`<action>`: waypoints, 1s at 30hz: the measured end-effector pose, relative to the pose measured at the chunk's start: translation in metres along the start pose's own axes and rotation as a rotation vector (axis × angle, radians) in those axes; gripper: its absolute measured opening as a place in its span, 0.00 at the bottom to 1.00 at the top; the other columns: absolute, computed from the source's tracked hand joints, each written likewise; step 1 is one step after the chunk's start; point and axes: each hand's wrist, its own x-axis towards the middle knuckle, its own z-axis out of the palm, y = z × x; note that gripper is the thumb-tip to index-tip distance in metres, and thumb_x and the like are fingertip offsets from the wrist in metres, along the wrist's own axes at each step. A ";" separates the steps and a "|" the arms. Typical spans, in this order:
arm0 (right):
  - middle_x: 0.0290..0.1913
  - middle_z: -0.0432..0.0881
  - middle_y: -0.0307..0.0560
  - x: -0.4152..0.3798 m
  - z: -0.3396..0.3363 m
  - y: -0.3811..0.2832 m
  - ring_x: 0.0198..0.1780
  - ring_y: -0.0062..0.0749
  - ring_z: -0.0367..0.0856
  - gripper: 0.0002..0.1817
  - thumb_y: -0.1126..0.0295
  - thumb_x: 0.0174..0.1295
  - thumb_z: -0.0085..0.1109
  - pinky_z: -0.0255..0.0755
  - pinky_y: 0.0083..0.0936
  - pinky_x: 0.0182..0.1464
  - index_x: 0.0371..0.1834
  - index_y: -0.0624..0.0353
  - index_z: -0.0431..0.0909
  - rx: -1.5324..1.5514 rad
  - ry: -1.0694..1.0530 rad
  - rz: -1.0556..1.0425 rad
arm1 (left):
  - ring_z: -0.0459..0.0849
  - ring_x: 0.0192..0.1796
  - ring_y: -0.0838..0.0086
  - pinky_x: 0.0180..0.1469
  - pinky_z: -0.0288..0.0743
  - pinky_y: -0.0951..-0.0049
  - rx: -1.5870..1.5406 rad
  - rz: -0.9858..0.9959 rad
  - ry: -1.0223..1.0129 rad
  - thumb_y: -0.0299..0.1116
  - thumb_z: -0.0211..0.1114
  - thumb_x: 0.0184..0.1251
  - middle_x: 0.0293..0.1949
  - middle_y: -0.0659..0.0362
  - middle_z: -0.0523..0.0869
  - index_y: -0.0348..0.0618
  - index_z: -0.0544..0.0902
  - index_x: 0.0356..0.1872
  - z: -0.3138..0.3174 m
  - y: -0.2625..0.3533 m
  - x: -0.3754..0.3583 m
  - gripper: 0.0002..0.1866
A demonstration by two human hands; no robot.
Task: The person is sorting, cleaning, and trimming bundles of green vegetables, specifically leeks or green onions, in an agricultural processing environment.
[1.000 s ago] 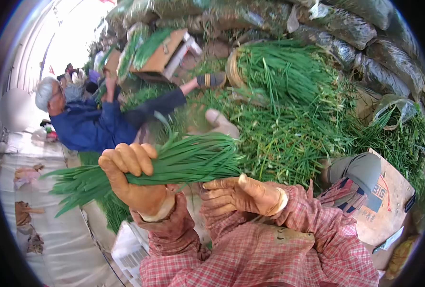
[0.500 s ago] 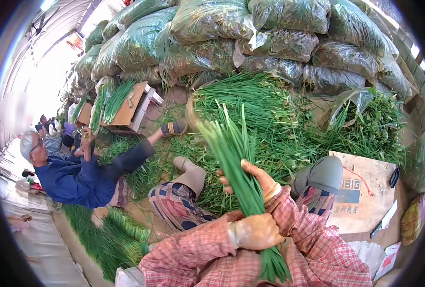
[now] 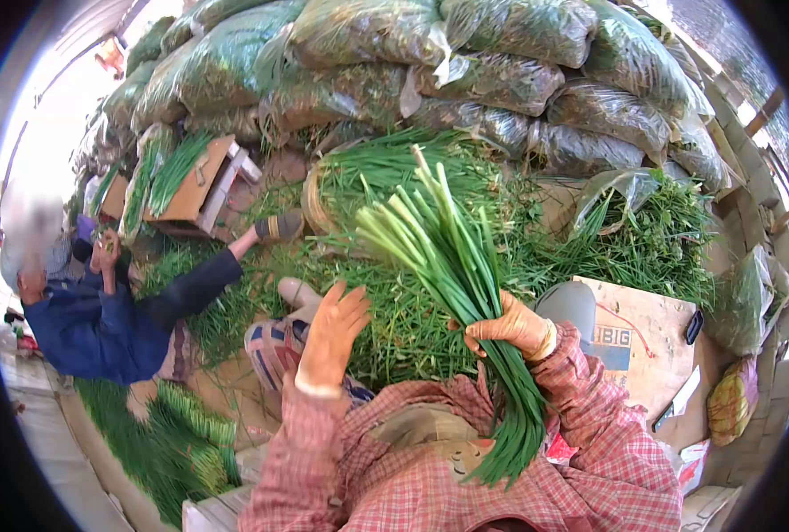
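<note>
A bunch of garlic chives [image 3: 474, 284], long green leaves with pale stem ends, slants up in front of my chest. My right hand [image 3: 511, 330], in a tan glove, is wrapped round its middle. The pale ends point up and to the left, while the leaf tips droop over my lap. My left hand [image 3: 334, 337], also gloved, is raised to the left of the bunch, fingers stretched out and holding nothing. Beyond my hands lies a large pile of chives [image 3: 394, 182]. Loose leaves [image 3: 403, 332] cover the floor between my knees.
Stuffed plastic sacks [image 3: 492, 80] are stacked along the back. To the left sits a person in blue [image 3: 102, 328], near a wooden stand [image 3: 195, 191] with chives on it. Tied bundles [image 3: 195, 426] lie at lower left. A printed board [image 3: 651, 332] is to my right.
My left hand has let go of the leafy lower part of the bunch and moved up and left, opening. My right hand still grips the bunch, whose stem ends have fanned out.
</note>
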 end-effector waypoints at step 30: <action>0.63 0.62 0.46 0.008 -0.012 0.054 0.64 0.32 0.60 0.31 0.57 0.64 0.49 0.52 0.28 0.64 0.65 0.61 0.55 -0.345 0.047 -0.011 | 0.78 0.39 0.66 0.47 0.73 0.63 -0.488 -0.187 -0.240 0.33 0.69 0.50 0.30 0.59 0.77 0.41 0.76 0.40 0.006 -0.055 0.065 0.16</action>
